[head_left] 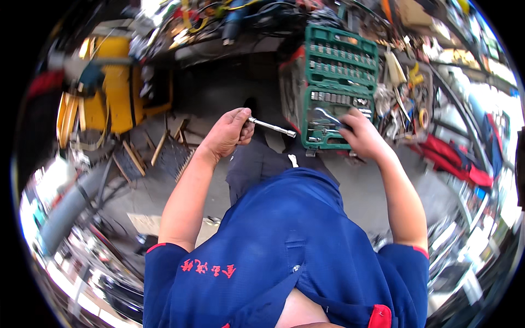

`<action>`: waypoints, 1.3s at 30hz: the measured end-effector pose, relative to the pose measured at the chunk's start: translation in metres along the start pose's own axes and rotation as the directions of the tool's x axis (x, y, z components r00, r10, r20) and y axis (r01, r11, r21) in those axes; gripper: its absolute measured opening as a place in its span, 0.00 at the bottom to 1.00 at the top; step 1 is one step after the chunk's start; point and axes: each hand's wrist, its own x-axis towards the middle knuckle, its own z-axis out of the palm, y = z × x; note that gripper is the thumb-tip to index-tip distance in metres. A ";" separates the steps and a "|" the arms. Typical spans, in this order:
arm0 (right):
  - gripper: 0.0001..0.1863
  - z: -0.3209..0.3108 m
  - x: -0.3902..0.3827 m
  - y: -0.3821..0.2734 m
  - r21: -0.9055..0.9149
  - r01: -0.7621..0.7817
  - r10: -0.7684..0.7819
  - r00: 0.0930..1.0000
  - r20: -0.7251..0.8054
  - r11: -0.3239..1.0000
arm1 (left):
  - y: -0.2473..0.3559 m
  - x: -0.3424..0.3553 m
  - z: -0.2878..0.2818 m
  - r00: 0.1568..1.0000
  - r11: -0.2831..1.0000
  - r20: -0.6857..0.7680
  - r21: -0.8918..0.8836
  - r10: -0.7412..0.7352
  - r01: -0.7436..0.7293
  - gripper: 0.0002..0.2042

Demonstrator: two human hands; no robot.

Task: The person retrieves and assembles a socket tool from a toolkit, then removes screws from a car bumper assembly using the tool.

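Note:
My left hand (227, 133) is closed around a slim metal extension bar (273, 128) that points right toward an open green socket-set case (339, 82). My right hand (363, 134) rests at the case's lower tray, fingers curled on a chrome ratchet handle (326, 116) lying in it. Rows of sockets (342, 70) fill the case's upper part. My blue shirt and dark trousers fill the lower middle of the view.
A yellow machine (117, 82) stands at the left. Wooden slats (134, 156) lie on the concrete floor. A cluttered bench with cables and tools (235, 22) runs along the top. A bin of mixed hand tools (404, 98) and red cloth (454, 161) sit at the right.

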 end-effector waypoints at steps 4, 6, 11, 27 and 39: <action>0.29 0.007 -0.035 -0.039 0.756 -0.113 -0.136 0.956 0.259 0.644 | -0.055 -0.066 -0.003 0.972 0.957 -0.101 -0.184 0.210 -0.226 0.14; 0.30 0.026 -0.034 -0.091 0.858 -0.103 -0.159 0.965 0.209 0.503 | -0.086 -0.096 -0.001 0.962 0.903 -0.174 -0.343 0.210 -0.259 0.16; 0.29 0.109 -0.033 -0.216 0.782 0.114 -0.553 0.769 0.321 0.613 | -0.197 -0.213 -0.004 0.795 0.624 -0.460 -0.500 0.396 -0.600 0.17; 0.27 0.407 -0.190 -0.532 0.492 -0.015 -0.492 -0.065 0.868 0.870 | -0.457 -0.510 -0.064 0.141 -0.101 -0.916 -0.192 0.377 -0.976 0.16; 0.22 0.607 -0.212 -0.727 0.354 0.167 -0.311 -0.237 0.920 0.920 | -0.526 -0.667 -0.216 0.062 -0.215 -0.968 -0.116 0.244 -0.970 0.18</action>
